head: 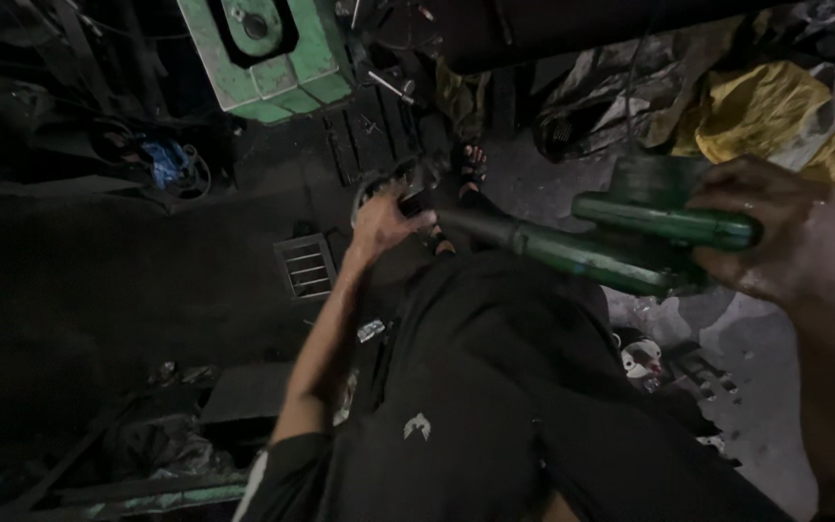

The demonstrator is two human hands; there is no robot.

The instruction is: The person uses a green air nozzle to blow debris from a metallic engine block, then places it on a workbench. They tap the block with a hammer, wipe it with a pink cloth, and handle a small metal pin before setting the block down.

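Room: dim, cluttered workshop seen from above; much of the left of the frame is too dark to read.
Floor: dark, grimy concrete floor [147,280], paler and stained at lower right.
Upper left: pale green metal machine casing [268,53], a blue tangle of cord [168,162] beside it.
Centre: small slatted metal grate [306,266] lying on the floor.
Left hand [379,220]: at centre frame, grip clamped on the far end of the long green metal power tool [572,253], beside a round grey metal part [388,184].
Power tool: held in the air above the person's black trousers [495,387], running from centre to right.
Right hand [790,237]: right of frame, grip closed around the tool's green handle.
Upper right: crumpled yellow cloth [775,111].
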